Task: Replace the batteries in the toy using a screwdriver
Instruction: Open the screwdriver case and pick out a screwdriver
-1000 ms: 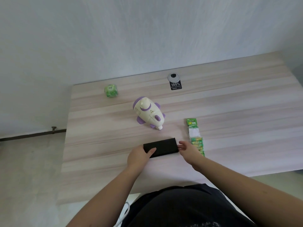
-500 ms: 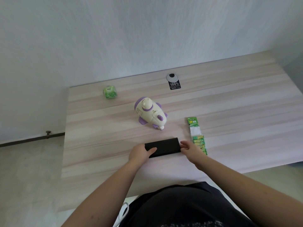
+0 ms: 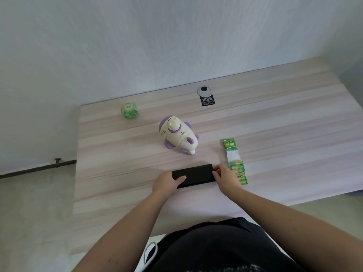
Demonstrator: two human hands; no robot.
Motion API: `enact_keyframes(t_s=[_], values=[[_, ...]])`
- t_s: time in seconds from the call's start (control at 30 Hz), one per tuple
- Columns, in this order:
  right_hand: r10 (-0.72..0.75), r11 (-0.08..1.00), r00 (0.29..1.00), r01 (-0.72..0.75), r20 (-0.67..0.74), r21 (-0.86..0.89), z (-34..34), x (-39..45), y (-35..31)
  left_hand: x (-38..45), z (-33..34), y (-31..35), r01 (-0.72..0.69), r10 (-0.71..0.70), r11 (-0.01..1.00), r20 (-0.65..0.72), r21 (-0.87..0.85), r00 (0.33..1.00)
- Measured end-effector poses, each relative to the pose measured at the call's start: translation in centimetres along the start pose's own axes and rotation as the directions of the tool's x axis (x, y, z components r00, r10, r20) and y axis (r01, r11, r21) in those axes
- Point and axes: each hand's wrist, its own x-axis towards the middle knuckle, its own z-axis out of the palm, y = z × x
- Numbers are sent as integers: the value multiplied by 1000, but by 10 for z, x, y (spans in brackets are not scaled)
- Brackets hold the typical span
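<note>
Green cube (image 3: 130,110): stood on the tabletop (image 3: 275,118), far beyond and to the left of the left-hand fingers.

Left hand (image 3: 166,182): rested on the tabletop, fingers clamped on the left end of the black case (image 3: 193,175), thumb lying across its top face.

Toy (image 3: 178,135): cream body with purple trim, lying on the tabletop beyond the fingers of both hands, apart from the case.

Black case: flat, oblong, shut, lying on the tabletop between the two hands.

Round grommet (image 3: 204,90) with black label (image 3: 207,100): at the far edge, well beyond the right-hand fingers.

Right hand (image 3: 225,178): fingers closed on the right end of the case, fingertips at its far corner.

Battery pack (image 3: 234,161): green strip, lying just right of the right-hand fingers, its near end partly hidden by that hand.
</note>
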Motion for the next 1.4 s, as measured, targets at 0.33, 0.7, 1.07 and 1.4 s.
enact_keyframes(t_s=[0.33,0.7,1.07,1.4], values=[[55,994,998,-53,-12,99,7,2,-2,-2,-8,-5,0,0,999,-1,-38,1000],[54,995,999,-53,-5,84,11,6,-2,-22,-19,-18,36,-33,999,-122,22,992],[39,997,999,-38,-18,73,12,4,1,-23,26,8,-576,770,609,-231,545,595],[-35,976,999,34,0,-215,14,6,-5,-15,43,26,-527,641,677,-59,514,765]])
